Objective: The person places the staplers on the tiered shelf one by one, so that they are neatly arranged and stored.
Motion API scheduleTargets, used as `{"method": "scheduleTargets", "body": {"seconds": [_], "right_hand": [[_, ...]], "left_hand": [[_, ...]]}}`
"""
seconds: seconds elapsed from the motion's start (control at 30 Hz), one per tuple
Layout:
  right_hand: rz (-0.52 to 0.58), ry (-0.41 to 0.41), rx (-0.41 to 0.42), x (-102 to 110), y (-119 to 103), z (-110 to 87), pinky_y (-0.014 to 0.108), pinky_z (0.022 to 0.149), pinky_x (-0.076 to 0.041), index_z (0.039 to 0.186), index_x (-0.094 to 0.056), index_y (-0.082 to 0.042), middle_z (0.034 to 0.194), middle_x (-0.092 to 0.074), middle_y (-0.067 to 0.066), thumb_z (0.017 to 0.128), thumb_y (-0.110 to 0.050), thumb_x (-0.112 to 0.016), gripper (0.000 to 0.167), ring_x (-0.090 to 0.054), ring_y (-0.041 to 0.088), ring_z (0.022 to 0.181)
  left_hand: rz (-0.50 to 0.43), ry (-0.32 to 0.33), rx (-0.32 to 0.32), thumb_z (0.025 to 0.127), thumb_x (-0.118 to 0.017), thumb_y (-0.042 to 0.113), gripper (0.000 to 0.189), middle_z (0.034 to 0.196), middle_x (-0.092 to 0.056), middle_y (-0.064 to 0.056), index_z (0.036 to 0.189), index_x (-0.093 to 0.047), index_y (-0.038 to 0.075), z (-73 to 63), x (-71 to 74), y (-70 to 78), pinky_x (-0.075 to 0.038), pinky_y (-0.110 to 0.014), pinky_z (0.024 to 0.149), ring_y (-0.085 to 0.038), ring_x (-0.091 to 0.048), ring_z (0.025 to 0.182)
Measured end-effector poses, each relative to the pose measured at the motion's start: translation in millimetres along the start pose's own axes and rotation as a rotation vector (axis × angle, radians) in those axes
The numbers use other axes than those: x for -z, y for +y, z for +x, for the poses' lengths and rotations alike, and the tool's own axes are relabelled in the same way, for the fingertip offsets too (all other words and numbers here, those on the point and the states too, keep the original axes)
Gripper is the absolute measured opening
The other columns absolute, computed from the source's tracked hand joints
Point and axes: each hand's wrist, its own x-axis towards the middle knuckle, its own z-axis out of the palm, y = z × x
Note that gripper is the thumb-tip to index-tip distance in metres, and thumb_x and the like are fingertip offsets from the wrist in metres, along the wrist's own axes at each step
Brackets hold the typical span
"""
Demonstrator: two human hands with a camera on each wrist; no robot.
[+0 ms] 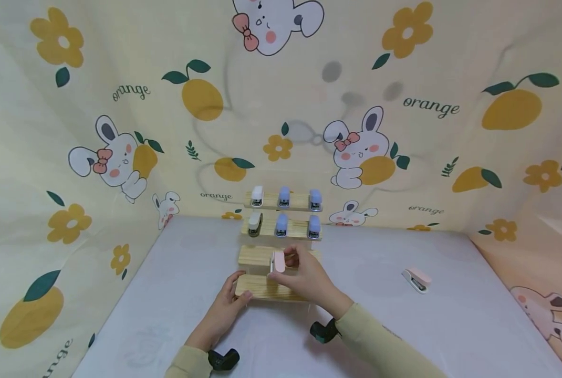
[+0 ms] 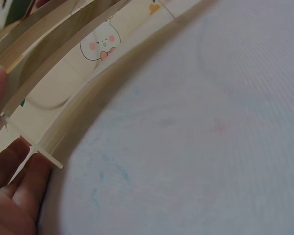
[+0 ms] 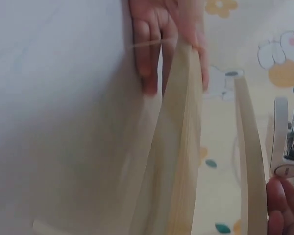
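Observation:
A small pink-and-white stapler (image 1: 279, 261) is pinched between the thumb and fingers of my right hand (image 1: 309, 275). It overlaps the third board of a tiered wooden rack (image 1: 262, 287) in the head view. In the right wrist view, the white side of the stapler (image 3: 281, 132) shows beside a board edge. My left hand (image 1: 225, 308) grips the left end of the rack's lowest board, thumb at its front edge and other fingers under the end. In the left wrist view, fingers of that hand (image 2: 17, 188) lie near the rack's thin leg.
On the top board stand a white stapler (image 1: 257, 196) and two blue ones (image 1: 284, 196). The second board bears a cream stapler (image 1: 255, 224) and two more blue staplers (image 1: 281, 224). Another pink stapler (image 1: 418, 280) lies on the white table (image 1: 375, 320) to the right. Printed cloth (image 1: 281, 94) hangs behind.

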Motion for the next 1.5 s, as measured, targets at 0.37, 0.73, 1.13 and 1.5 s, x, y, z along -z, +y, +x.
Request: {"method": "scheduleTargets", "body": {"seconds": [0.37, 0.73, 1.13, 1.5], "right_hand": [[-0.02, 0.069, -0.011, -36, -17, 16.3, 0.031, 0.074, -0.048, 0.104, -0.05, -0.014, 0.098, -0.058, 0.003, 0.072, -0.052, -0.081, 0.058, -0.054, 0.016, 0.089], [-0.039, 0.14, -0.054, -56, -29, 33.1, 0.03, 0.064, -0.042, 0.103, -0.051, -0.012, 0.092, -0.057, 0.007, 0.072, -0.056, -0.079, 0.062, -0.049, 0.016, 0.078], [-0.06, 0.204, -0.049, -61, -31, 38.4, 0.03, 0.06, -0.039, 0.102, -0.051, -0.014, 0.087, -0.056, 0.008, 0.071, -0.057, -0.079, 0.06, -0.047, 0.016, 0.073], [-0.031, 0.178, -0.076, -58, -31, 33.8, 0.031, 0.064, -0.042, 0.104, -0.051, -0.011, 0.092, -0.056, 0.006, 0.072, -0.053, -0.081, 0.06, -0.048, 0.018, 0.08]], "left_hand": [[-0.002, -0.019, 0.024, 0.091, -0.064, 0.043, 0.067, 0.157, -0.025, -0.012, 0.147, -0.027, 0.032, -0.4, 0.3, 1.4, -0.025, -0.053, 0.11, -0.032, -0.027, 0.14], [0.023, 0.017, 0.042, 0.089, -0.066, 0.046, 0.068, 0.159, -0.012, -0.018, 0.146, -0.031, 0.034, -1.2, 1.7, 2.1, -0.019, -0.057, 0.111, -0.038, -0.012, 0.143], [-0.006, -0.015, 0.02, 0.088, -0.066, 0.047, 0.074, 0.158, -0.021, -0.011, 0.148, -0.026, 0.029, 2.0, 0.8, 1.3, -0.024, -0.05, 0.112, -0.03, -0.023, 0.142], [0.035, 0.026, 0.03, 0.09, -0.066, 0.045, 0.073, 0.157, -0.019, -0.019, 0.149, -0.027, 0.027, -2.9, 0.3, 4.6, -0.02, -0.058, 0.11, -0.036, -0.018, 0.142]]}}
